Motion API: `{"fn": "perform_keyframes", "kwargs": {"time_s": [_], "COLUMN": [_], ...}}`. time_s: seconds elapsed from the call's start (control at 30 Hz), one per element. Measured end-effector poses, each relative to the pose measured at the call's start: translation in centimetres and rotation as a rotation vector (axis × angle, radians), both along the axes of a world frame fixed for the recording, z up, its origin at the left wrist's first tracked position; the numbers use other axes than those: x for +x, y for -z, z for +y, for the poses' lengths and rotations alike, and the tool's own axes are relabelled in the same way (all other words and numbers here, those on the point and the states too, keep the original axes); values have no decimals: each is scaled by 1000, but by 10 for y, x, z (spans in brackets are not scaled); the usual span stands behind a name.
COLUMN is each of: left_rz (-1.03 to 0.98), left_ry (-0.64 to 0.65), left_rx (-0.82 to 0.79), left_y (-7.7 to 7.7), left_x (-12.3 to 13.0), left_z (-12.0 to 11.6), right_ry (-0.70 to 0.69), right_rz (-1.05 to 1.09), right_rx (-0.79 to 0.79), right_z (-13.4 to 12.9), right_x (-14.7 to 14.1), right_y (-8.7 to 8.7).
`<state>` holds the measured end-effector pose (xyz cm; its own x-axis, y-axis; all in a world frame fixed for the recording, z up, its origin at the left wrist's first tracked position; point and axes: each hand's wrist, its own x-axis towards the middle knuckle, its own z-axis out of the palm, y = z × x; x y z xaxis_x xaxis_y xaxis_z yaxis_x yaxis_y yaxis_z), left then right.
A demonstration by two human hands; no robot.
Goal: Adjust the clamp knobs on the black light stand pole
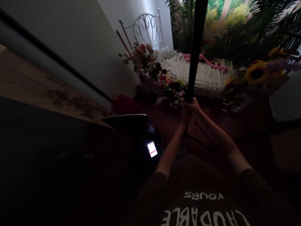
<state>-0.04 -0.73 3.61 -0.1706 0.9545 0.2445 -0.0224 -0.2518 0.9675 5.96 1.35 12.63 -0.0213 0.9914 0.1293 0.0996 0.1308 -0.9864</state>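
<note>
Black pole (194, 59) runs up toward 12 o'clock from mid-view. Grip: right hand (193, 106) clamped on its lower part, left hand (185, 115) clamped just below, fingers partly lost in the dark. Step looks like handling the pole two-handed. Next move calls for firm hold, clearance from flowers (174, 89) at 10 o'clock, bed (207, 82) at 1.

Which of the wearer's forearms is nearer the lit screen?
Left. In the image, the left forearm lies right of the lit screen; the right forearm lies farther right.
</note>
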Motion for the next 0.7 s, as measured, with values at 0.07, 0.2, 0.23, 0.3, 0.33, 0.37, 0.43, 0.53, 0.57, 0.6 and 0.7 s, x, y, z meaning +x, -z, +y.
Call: {"fn": "perform_keyframes", "kwargs": {"time_s": [0.07,0.2,0.23,0.3,0.33,0.37,0.43,0.53,0.57,0.6,0.7], "left_rz": [-32,2,19,49,62,76,100,107,109,114,148], "left_ry": [25,24,13,-20,-39,-52,-69,-84,-84,-81,-63], "left_rx": [-19,-37,-36,-20,-8,7,31,29,17,0,-52], "left_y": [1,6,8,13,16,18,21,14,9,2,-25], "left_x": [0,-1,-1,-1,0,0,1,2,1,0,-5], "left_z": [-3,-6,-5,-4,-3,-2,-3,-7,-9,-11,-11], "right_ry": [42,36,39,57,64,66,49,-3,-22,-39,-65], "right_rz": [26,43,44,48,52,60,82,99,98,91,62], "right_rx": [6,9,20,49,62,72,98,165,190,213,270], "right_z": [1,4,5,7,9,11,16,27,31,35,45], "right_x": [-2,-4,-5,-5,-5,-5,-5,-5,-5,-5,-6], "right_y": [-3,-11,-14,-22,-27,-34,-49,-77,-85,-92,-102]}}
